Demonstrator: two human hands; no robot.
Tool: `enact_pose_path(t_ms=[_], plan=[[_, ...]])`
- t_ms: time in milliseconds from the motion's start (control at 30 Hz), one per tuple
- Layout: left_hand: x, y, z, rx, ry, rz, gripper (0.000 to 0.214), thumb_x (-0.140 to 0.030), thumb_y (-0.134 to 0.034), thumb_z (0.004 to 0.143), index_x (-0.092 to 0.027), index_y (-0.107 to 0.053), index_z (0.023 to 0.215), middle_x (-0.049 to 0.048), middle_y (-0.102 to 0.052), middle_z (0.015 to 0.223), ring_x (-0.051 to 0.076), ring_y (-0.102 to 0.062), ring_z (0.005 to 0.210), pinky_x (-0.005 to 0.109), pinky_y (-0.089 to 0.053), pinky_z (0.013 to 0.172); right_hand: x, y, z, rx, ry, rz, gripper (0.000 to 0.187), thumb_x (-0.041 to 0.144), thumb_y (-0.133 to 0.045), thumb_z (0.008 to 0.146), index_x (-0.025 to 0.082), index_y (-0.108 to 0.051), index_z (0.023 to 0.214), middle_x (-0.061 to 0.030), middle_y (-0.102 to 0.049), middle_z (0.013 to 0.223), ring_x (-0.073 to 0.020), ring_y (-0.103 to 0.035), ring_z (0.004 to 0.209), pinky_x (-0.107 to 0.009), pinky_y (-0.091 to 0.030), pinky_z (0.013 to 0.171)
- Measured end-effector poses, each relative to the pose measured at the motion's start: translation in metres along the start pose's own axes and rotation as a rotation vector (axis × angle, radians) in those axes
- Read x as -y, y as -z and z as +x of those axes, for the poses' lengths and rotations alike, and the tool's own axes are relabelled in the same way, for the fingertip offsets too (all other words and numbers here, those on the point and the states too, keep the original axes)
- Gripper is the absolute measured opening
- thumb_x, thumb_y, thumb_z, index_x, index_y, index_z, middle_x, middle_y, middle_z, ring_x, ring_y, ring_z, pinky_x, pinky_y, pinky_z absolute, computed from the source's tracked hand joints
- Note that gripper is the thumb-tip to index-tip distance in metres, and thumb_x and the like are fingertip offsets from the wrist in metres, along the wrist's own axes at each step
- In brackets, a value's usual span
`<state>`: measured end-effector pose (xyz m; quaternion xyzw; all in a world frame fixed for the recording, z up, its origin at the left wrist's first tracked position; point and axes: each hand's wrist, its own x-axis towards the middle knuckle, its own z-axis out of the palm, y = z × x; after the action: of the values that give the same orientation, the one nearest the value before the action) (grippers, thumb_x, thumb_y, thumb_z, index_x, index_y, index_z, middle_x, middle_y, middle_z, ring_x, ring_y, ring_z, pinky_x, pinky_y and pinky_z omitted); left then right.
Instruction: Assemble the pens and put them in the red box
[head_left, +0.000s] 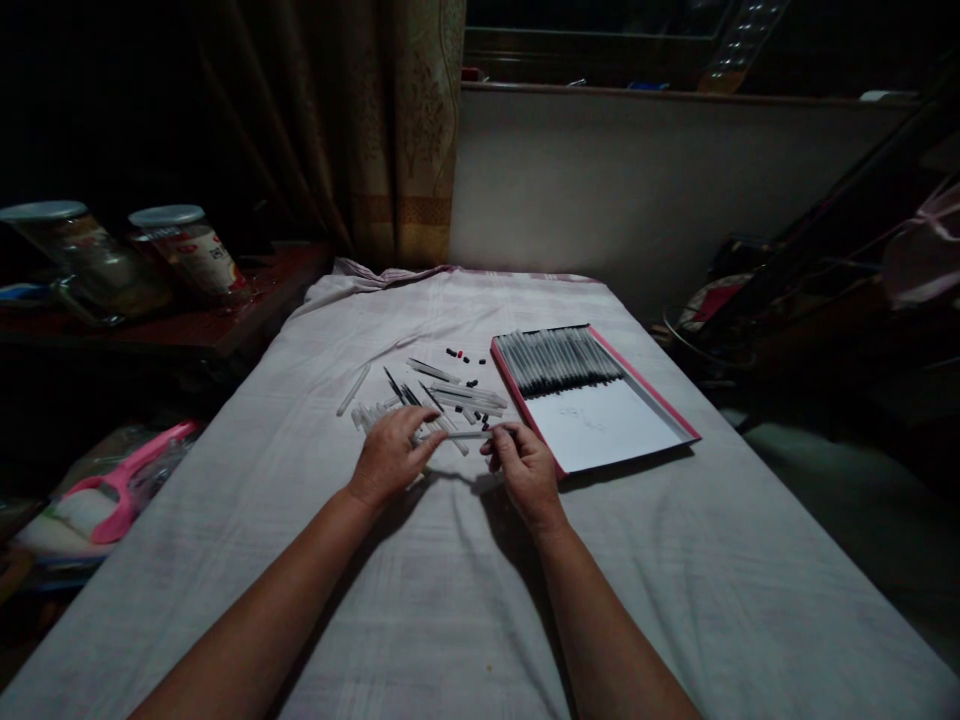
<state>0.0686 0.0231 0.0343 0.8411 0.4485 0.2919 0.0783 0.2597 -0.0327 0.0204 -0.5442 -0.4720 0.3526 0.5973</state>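
Observation:
A clear-barrelled pen (469, 435) is held level between my two hands, just above the cloth. Closed around its left end are the fingers of my left hand (390, 455). My right hand (526, 468) pinches the other end, and its fingertips hide that tip. Beyond them lie clear pen barrels (469, 397), dark thin refills (394, 385) and small black caps (471, 383), with one red cap (460, 354) among them. Right of these, a shallow red-edged box (622, 435) holds a row of assembled-looking pens (559, 360) along its far half.
A pale checked cloth (360, 620) covers the surface under my hands. At left, a lidded jar (191, 255) and a glass pitcher (97, 265) stand on a dark red table (247, 320). Pink-handled scissors (124, 490) lie lower left. Behind are a curtain (405, 150) and a wall (570, 190).

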Motion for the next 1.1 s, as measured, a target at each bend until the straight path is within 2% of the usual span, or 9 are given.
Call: enact_pose_path(t_ms=[33, 100, 200, 267, 500, 600, 700, 833, 1100], plan=[[0.006, 0.002, 0.006, -0.024, 0.079, 0.102, 0.025, -0.037, -0.058, 0.091, -0.017, -0.066, 0.104, 0.0104, -0.07, 0.101, 0.026, -0.065, 0.096, 0.039, -0.048, 0.086, 0.0, 0.002, 0.002, -0.066, -0.009, 0.022, 0.032, 0.049, -0.058, 0.086, 0.017, -0.062, 0.084, -0.0011, -0.068, 0.064, -0.0103, -0.054, 0.046, -0.023, -0.045, 0.047], [0.017, 0.004, 0.016, 0.026, 0.169, 0.307, 0.027, -0.041, -0.059, 0.089, -0.017, -0.068, 0.096, 0.0132, -0.069, 0.097, 0.031, -0.063, 0.097, 0.043, -0.046, 0.085, 0.002, 0.006, 0.006, -0.178, -0.02, 0.057, 0.036, 0.053, -0.058, 0.084, 0.017, -0.061, 0.083, -0.001, -0.067, 0.063, -0.01, -0.054, 0.045, -0.023, -0.045, 0.046], [0.022, 0.002, 0.028, 0.151, 0.187, 0.462, 0.031, -0.045, -0.059, 0.088, -0.016, -0.07, 0.088, 0.0158, -0.068, 0.096, 0.035, -0.061, 0.098, 0.046, -0.044, 0.082, 0.005, 0.01, 0.008, -0.253, -0.022, 0.091, 0.038, 0.056, -0.059, 0.083, 0.017, -0.061, 0.082, -0.0006, -0.067, 0.061, -0.0095, -0.053, 0.045, -0.023, -0.045, 0.046], [0.021, -0.002, 0.033, 0.189, 0.191, 0.487, 0.03, -0.043, -0.059, 0.087, -0.015, -0.07, 0.088, 0.0166, -0.068, 0.095, 0.036, -0.061, 0.098, 0.047, -0.042, 0.081, 0.006, 0.01, 0.008, -0.267, -0.025, 0.102, 0.038, 0.055, -0.06, 0.082, 0.017, -0.062, 0.082, -0.0005, -0.067, 0.061, -0.0091, -0.053, 0.044, -0.022, -0.045, 0.046], [0.012, -0.004, 0.034, 0.196, 0.175, 0.464, 0.022, -0.032, -0.055, 0.09, -0.018, -0.071, 0.09, 0.0146, -0.071, 0.094, 0.034, -0.064, 0.095, 0.043, -0.043, 0.077, 0.002, 0.012, 0.009, -0.315, -0.03, 0.131, 0.035, 0.052, -0.06, 0.083, 0.017, -0.063, 0.084, -0.0006, -0.068, 0.062, -0.0091, -0.054, 0.046, -0.023, -0.046, 0.048], [0.012, 0.0, 0.019, 0.174, 0.159, 0.425, 0.022, -0.032, -0.052, 0.093, -0.021, -0.07, 0.099, 0.0105, -0.074, 0.092, 0.029, -0.067, 0.09, 0.038, -0.046, 0.075, -0.001, 0.012, 0.008, -0.307, -0.034, 0.133, 0.034, 0.051, -0.059, 0.084, 0.017, -0.062, 0.085, -0.0013, -0.069, 0.064, -0.0095, -0.055, 0.047, -0.023, -0.046, 0.049], [0.013, -0.001, -0.002, 0.049, 0.101, 0.247, 0.022, -0.032, -0.05, 0.095, -0.023, -0.069, 0.102, 0.0073, -0.076, 0.097, 0.024, -0.071, 0.086, 0.033, -0.05, 0.072, 0.0, 0.01, 0.004, -0.282, -0.04, 0.142, 0.033, 0.051, -0.058, 0.085, 0.017, -0.062, 0.085, -0.002, -0.069, 0.065, -0.0102, -0.056, 0.048, -0.023, -0.046, 0.049], [0.011, -0.004, -0.024, -0.028, 0.046, 0.117, 0.022, -0.033, -0.05, 0.095, -0.022, -0.067, 0.103, 0.0056, -0.077, 0.096, 0.02, -0.072, 0.083, 0.029, -0.053, 0.073, 0.006, 0.006, 0.0, -0.249, -0.046, 0.158, 0.033, 0.05, -0.059, 0.084, 0.017, -0.062, 0.084, -0.0016, -0.068, 0.062, -0.0108, -0.057, 0.048, -0.023, -0.046, 0.05], [0.008, -0.002, -0.032, -0.068, 0.005, 0.095, 0.022, -0.032, -0.05, 0.096, -0.021, -0.067, 0.104, 0.0067, -0.076, 0.098, 0.02, -0.072, 0.086, 0.03, -0.056, 0.077, 0.01, 0.002, -0.002, -0.217, -0.044, 0.084, 0.035, 0.052, -0.06, 0.082, 0.017, -0.062, 0.081, -0.002, -0.068, 0.061, -0.0108, -0.055, 0.045, -0.024, -0.047, 0.048]])
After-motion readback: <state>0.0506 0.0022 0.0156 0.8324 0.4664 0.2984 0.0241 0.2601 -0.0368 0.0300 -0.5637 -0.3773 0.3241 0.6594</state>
